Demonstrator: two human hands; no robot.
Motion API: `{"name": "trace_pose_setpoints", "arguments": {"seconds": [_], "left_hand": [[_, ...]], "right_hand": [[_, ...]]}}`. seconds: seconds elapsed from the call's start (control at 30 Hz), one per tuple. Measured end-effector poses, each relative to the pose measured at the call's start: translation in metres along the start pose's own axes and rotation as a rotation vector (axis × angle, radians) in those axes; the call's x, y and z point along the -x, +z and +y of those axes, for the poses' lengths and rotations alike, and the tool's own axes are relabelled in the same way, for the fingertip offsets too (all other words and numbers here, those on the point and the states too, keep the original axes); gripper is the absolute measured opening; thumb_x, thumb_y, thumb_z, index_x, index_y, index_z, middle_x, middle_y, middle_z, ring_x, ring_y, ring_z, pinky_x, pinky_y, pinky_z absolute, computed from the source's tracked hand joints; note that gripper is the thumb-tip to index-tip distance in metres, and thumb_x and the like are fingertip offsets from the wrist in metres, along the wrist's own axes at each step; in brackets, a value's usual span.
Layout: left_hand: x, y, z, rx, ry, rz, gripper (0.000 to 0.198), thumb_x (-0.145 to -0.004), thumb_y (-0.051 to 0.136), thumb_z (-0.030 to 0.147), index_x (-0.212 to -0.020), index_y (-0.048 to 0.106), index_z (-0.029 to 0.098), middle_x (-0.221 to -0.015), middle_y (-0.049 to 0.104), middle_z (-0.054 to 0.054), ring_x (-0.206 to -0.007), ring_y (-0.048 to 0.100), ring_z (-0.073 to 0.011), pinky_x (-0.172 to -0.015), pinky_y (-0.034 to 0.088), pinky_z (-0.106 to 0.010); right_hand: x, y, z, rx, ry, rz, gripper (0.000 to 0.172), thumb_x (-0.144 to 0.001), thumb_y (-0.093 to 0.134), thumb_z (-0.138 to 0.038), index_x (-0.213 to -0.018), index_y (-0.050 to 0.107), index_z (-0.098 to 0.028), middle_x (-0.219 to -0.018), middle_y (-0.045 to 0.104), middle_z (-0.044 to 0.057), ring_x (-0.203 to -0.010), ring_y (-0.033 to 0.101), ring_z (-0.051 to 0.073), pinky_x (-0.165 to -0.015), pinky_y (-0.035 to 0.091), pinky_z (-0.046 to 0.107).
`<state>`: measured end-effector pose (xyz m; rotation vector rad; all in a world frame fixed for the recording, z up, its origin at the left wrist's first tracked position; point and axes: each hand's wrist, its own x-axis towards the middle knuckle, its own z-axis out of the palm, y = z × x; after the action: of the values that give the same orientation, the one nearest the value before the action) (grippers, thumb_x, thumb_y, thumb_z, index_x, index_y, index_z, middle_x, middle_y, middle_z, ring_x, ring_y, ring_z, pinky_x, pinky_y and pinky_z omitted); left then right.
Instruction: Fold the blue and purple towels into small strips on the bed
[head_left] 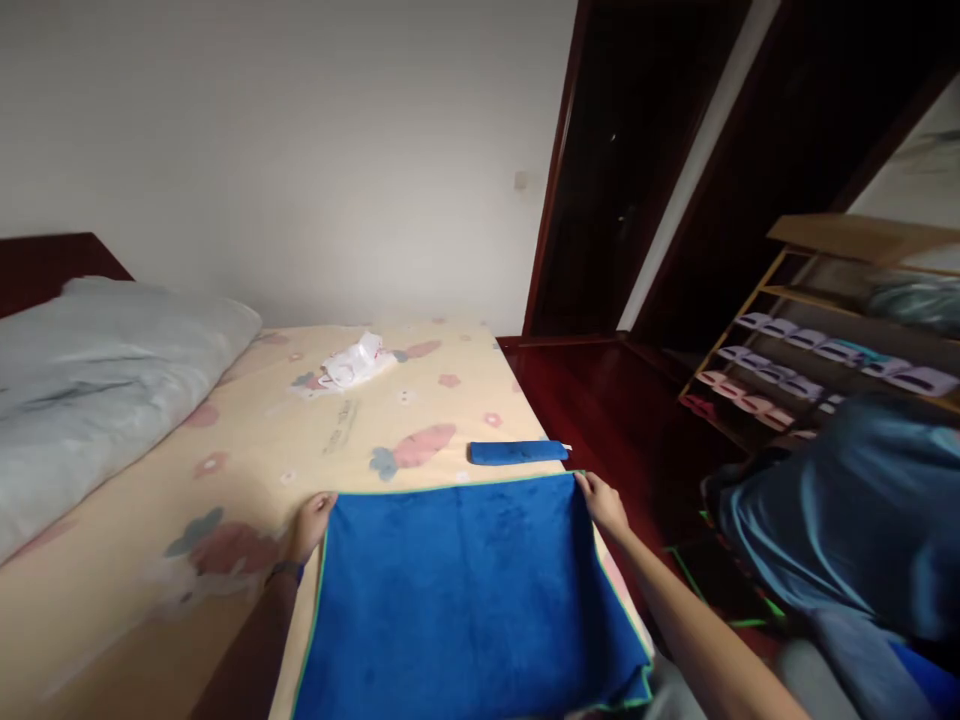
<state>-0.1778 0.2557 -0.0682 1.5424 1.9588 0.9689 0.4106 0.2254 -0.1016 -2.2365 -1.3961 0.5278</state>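
Observation:
A blue towel (457, 590) with a green edge is spread between my hands over the near side of the bed. My left hand (315, 520) pinches its far left corner, a dark band on the wrist. At the far right corner my right hand (602, 505) is closed on the same towel. The towel's right side hangs in folds, and its near edge runs partly out of view. Just beyond its far edge lies a flat, narrow folded blue cloth (517, 453) with a small white tag at its right end.
The bed (300, 440) has a cream sheet with carrots and flowers. A white plastic bag (358, 362) lies towards the wall, a grey quilt (112, 370) at left. On the right are a shoe rack (817, 290) and a dark blue cloth-covered shape (840, 510) above the dark red floor (547, 385).

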Motion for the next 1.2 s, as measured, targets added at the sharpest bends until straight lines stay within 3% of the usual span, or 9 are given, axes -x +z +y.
{"name": "trace_pose_setpoints", "arguments": {"seconds": [0.2, 0.33, 0.5, 0.63, 0.77, 0.87, 0.97, 1.07, 1.2], "left_hand": [[-0.042, 0.055, -0.022, -0.218, -0.047, 0.042, 0.032, -0.093, 0.039, 0.042, -0.088, 0.063, 0.020, -0.088, 0.070, -0.011, -0.085, 0.063, -0.0275, -0.073, 0.044, -0.033], [-0.028, 0.075, -0.023, -0.436, -0.099, 0.108, 0.041, -0.097, 0.032, 0.043, -0.112, 0.061, 0.017, -0.097, 0.070, -0.016, -0.085, 0.064, -0.0289, -0.073, 0.044, -0.035], [0.075, 0.059, -0.056, -0.730, 0.133, 0.217, 0.053, -0.097, 0.031, 0.044, -0.127, 0.055, 0.008, -0.116, 0.066, -0.021, -0.103, 0.062, -0.0312, -0.089, 0.043, -0.038], [0.182, 0.026, -0.100, -0.826, 0.080, 0.204, 0.056, -0.096, 0.029, 0.048, -0.122, 0.058, 0.008, -0.106, 0.070, -0.021, -0.096, 0.064, -0.0335, -0.086, 0.045, -0.041], [0.240, 0.003, -0.110, -0.819, 0.135, 0.168, 0.046, -0.095, 0.034, 0.041, -0.114, 0.062, 0.010, -0.107, 0.070, -0.019, -0.096, 0.065, -0.0318, -0.087, 0.046, -0.040], [0.247, 0.004, -0.096, -0.829, 0.177, 0.189, 0.040, -0.092, 0.037, 0.033, -0.112, 0.065, 0.012, -0.109, 0.069, -0.018, -0.097, 0.063, -0.0332, -0.087, 0.046, -0.044], [0.248, 0.029, -0.068, -0.709, 0.295, 0.227, 0.033, -0.091, 0.042, 0.027, -0.106, 0.069, 0.017, -0.103, 0.069, -0.015, -0.096, 0.063, -0.0314, -0.087, 0.047, -0.043], [0.264, 0.085, -0.013, -0.489, 0.533, 0.077, 0.027, -0.091, 0.046, 0.021, -0.103, 0.070, 0.023, -0.102, 0.069, -0.009, -0.094, 0.063, -0.0251, -0.085, 0.047, -0.037], [0.303, 0.190, 0.092, -0.328, 0.700, -0.275, 0.027, -0.091, 0.050, 0.019, -0.110, 0.066, 0.028, -0.103, 0.067, -0.007, -0.096, 0.059, -0.0234, -0.086, 0.045, -0.038]], "right_hand": [[-0.037, 0.042, 0.007, 0.118, 0.151, -0.078, 0.059, -0.097, 0.023, -0.065, -0.125, 0.060, -0.027, -0.113, 0.068, 0.015, -0.105, 0.065, 0.034, -0.086, 0.049, 0.045], [-0.034, 0.046, 0.006, 0.055, 0.220, -0.049, 0.058, -0.099, 0.022, -0.061, -0.131, 0.054, -0.026, -0.121, 0.067, 0.016, -0.112, 0.063, 0.034, -0.092, 0.048, 0.045], [0.047, 0.044, 0.052, -0.027, 0.173, -0.071, 0.058, -0.094, 0.032, -0.064, -0.133, 0.047, -0.024, -0.124, 0.066, 0.016, -0.113, 0.064, 0.035, -0.091, 0.049, 0.047], [0.147, 0.044, 0.118, -0.059, 0.075, -0.061, 0.051, -0.085, 0.046, -0.065, -0.119, 0.050, -0.028, -0.128, 0.064, 0.015, -0.112, 0.066, 0.035, -0.090, 0.052, 0.045], [0.199, 0.034, 0.140, -0.226, 0.083, -0.129, 0.043, -0.079, 0.048, -0.055, -0.114, 0.051, -0.031, -0.100, 0.074, 0.011, -0.098, 0.072, 0.034, -0.084, 0.054, 0.043], [0.204, 0.022, 0.131, -0.389, 0.028, -0.108, 0.041, -0.075, 0.052, -0.052, -0.111, 0.054, -0.033, -0.099, 0.075, 0.008, -0.101, 0.071, 0.032, -0.085, 0.055, 0.040], [0.202, 0.013, 0.129, -0.477, 0.025, -0.056, 0.042, -0.068, 0.057, -0.055, -0.103, 0.059, -0.032, -0.092, 0.075, 0.007, -0.095, 0.073, 0.032, -0.082, 0.056, 0.040], [0.203, 0.009, 0.143, -0.523, 0.006, -0.086, 0.043, -0.063, 0.061, -0.056, -0.098, 0.065, -0.030, -0.088, 0.076, 0.006, -0.089, 0.073, 0.033, -0.080, 0.057, 0.040], [0.185, 0.001, 0.150, -0.432, -0.017, -0.094, 0.036, -0.065, 0.060, -0.055, -0.087, 0.069, -0.028, -0.094, 0.077, 0.007, -0.096, 0.071, 0.034, -0.088, 0.055, 0.042]]}}
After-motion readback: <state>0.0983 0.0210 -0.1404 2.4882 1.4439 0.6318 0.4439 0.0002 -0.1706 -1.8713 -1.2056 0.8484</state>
